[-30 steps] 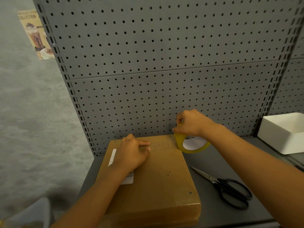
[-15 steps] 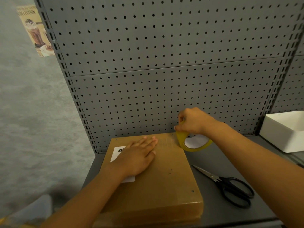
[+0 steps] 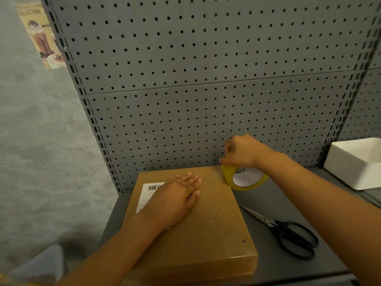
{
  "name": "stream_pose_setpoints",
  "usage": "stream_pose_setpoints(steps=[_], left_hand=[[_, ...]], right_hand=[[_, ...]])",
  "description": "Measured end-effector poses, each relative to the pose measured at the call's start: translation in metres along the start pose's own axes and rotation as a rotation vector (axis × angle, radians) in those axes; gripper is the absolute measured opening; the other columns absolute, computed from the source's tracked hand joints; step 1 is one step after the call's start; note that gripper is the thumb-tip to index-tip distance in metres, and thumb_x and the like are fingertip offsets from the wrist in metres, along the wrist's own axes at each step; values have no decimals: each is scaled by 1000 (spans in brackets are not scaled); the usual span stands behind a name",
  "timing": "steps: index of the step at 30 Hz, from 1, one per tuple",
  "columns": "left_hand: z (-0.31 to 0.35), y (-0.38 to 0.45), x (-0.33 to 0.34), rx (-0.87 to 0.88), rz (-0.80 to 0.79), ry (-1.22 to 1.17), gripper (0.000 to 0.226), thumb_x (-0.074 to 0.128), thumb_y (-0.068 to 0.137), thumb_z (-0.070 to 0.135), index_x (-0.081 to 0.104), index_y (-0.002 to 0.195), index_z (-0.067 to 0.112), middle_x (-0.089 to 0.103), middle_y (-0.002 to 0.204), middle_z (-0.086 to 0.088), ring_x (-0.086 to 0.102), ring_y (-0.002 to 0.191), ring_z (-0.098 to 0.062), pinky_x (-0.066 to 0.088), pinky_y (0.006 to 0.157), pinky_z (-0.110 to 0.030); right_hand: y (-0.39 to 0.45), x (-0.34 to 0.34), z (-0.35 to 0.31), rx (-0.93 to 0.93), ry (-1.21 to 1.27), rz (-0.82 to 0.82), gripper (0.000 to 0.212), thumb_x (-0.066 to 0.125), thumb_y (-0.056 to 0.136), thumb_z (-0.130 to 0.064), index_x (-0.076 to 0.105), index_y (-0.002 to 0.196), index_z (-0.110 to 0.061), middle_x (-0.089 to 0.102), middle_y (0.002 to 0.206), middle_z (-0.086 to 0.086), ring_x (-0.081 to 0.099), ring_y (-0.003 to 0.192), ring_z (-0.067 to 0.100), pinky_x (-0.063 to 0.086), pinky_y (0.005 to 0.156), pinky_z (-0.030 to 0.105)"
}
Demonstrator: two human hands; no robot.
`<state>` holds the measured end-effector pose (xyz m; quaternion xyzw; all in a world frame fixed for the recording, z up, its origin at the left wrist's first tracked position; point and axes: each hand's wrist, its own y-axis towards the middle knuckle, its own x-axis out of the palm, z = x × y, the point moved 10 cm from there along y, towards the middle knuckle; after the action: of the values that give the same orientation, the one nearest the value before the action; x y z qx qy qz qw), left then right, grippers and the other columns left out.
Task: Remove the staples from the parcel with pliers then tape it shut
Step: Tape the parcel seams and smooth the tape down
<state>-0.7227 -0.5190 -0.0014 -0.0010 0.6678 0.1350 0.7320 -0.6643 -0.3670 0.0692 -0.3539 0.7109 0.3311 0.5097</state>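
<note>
1. Pressing flat on the parcel [image 3: 191, 230], the left hand [image 3: 175, 198] now lies with straight fingers spread over the top face, partly covering the white barcode label [image 3: 151, 189]. A second ago that hand was curled into a loose fist on the same spot; half a second ago it had already opened out, and it has kept that flat pose since.

2. The right hand [image 3: 242, 152] has hardly shifted across the three moments. Its fingers stay curled round the top of the yellow tape roll [image 3: 246, 181], which stands on edge at the parcel's far right corner, touching the cardboard edge and resting on the grey bench [image 3: 274, 205].

3. The parcel itself has stayed put, lying flat on the bench just in front of the pegboard [image 3: 206, 100].

4. Small dark holes dot the cardboard and I can make out no staples or pliers, so I judge the staple step finished and the taping step under way.

5. A glossy strip seems to cover the parcel's near edge, though whether it is tape I cannot tell.

6. The opened palm reads as a brace, holding the parcel steady so tape can be drawn from the roll across the top.

7. The black scissors [image 3: 288, 234] lie untouched on the bench to the right, near enough to cut the tape, and a white tray [image 3: 354, 164] sits further right.
</note>
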Motion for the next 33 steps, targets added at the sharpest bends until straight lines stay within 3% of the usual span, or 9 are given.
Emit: stream_pose_setpoints(steps=[4,11,15,20,22,24,27,30,33], left_hand=[[0,0,1,0,-26,-73,47,27,103,39,27,148,25,23,155,11,13,142,2,-1,108,-8],[1,-6,7,16,-128,-96,53,27,101,44,18,150,28,13,158,12,5,143,2,4,114,-18],[5,-10,8,28,-146,-80,54,21,101,45,10,152,29,1,158,15,-5,141,5,-1,115,-21],[2,-6,6,-20,-153,-131,56,26,101,45,9,152,29,9,158,12,4,141,2,6,117,-24],[0,-5,5,-51,-129,-135,56,28,99,47,11,151,33,15,158,10,11,143,-6,12,117,-29],[3,-3,4,-44,-120,-108,56,28,100,46,9,151,34,16,157,12,13,142,-7,11,116,-28],[9,3,-1,-19,-83,-49,52,27,101,44,15,150,35,19,153,14,14,138,-6,9,110,-24],[11,7,-1,-1,-64,-23,51,29,100,45,23,149,31,21,152,12,15,138,-7,10,110,-25],[13,8,5,3,-97,-79,52,28,101,44,19,150,29,8,158,14,4,144,-4,2,113,-25]], right_hand=[[0,-1,-1,-1,9,-12,26,68,81,-35,63,78,-10,55,66,3,51,64,20,41,55,27],[-4,-7,0,-35,55,-42,30,68,82,-48,65,80,-18,60,71,-4,53,66,9,40,57,23],[-14,-10,15,-59,346,-17,20,69,83,-42,71,93,-24,66,86,-14,59,82,3,44,72,20],[-24,-2,42,22,641,45,29,64,85,-46,71,99,-21,69,99,-1,64,97,16,50,92,38],[-28,4,50,73,705,54,49,64,81,-55,67,95,-8,66,94,19,65,86,26,49,91,46],[-29,4,49,90,736,83,58,66,80,-55,61,89,2,59,85,25,59,74,24,50,81,44],[-24,-4,40,99,684,122,43,68,83,-42,61,81,0,49,70,10,48,65,17,41,65,30],[-19,-14,29,88,626,139,36,69,84,-40,56,73,-8,43,64,6,42,61,16,36,59,26],[-17,-18,29,107,626,146,37,70,83,-40,52,69,-11,41,58,0,40,55,13,35,57,24]])
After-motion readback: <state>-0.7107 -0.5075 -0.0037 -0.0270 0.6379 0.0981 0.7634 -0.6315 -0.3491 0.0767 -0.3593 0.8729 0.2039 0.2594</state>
